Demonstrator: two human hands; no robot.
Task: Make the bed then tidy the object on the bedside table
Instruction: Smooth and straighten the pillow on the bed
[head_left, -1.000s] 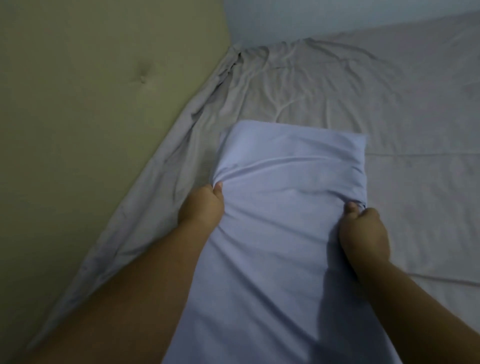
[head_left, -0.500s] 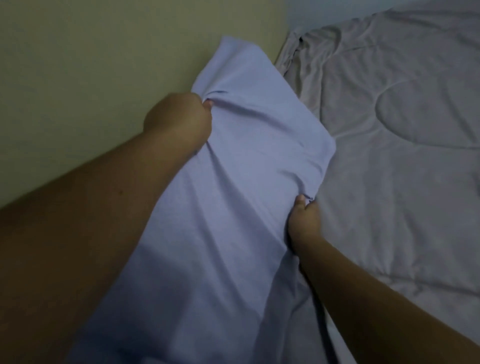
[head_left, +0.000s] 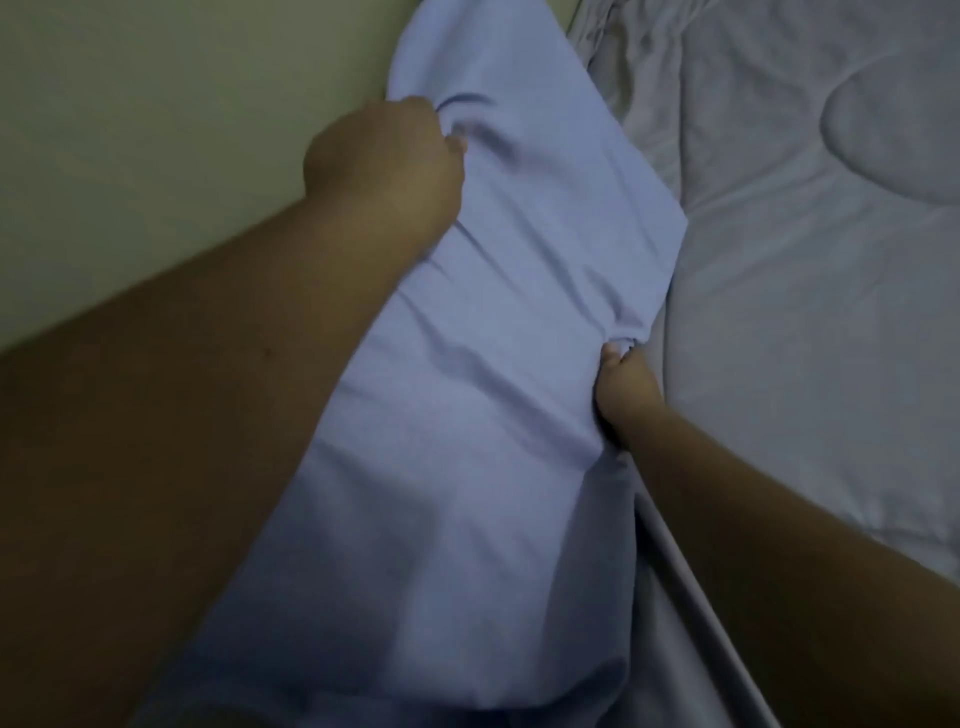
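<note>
2 hands (head_left: 382, 156) (head_left: 626, 389) grip apparent pillow (head_left: 493, 338).

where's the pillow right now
In the head view the pillow runs down the centre, gripped by the left hand and right hand at its edges, with the green headboard to its left and the grey quilt to its right.

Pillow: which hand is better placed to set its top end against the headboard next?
Left, probably. The left hand grips the pillow near its top end, right beside the headboard. The right hand pinches the side edge lower down, next to the quilted comforter, farther from the headboard.
</note>
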